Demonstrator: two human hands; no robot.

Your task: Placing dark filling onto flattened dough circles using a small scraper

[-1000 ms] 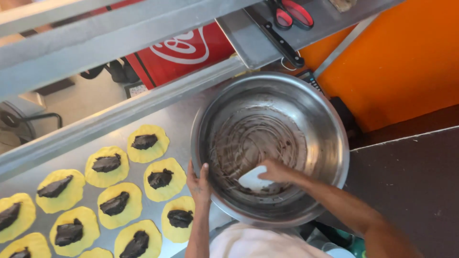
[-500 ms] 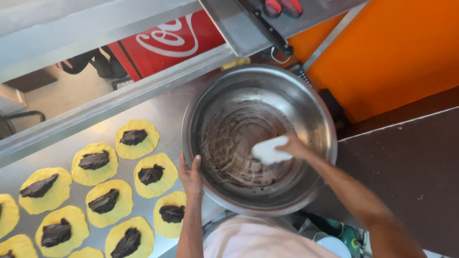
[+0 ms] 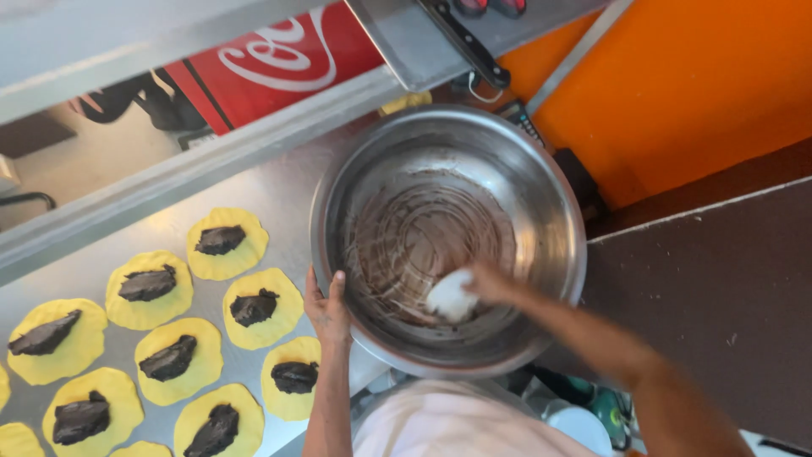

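Scraper low in the bowl, right hand on it, left hand bracing the rim

The right hand reaches into the steel bowl from the near right, fingers closed on a small white scraper pressed to the inner wall on the near side, just right of the bowl's middle. The scraper juts left of the fingers, toward the brown streaks that ring the bowl's bottom. The left hand sits at the bowl's near-left rim, thumb and fingers spread against the outside wall; whether they hook over the edge I cannot tell. The bowl stands at the right end of the steel counter, overhanging its near edge. Left of it, well apart from the scraper, lie yellow dough rounds, each bearing a dark filling.
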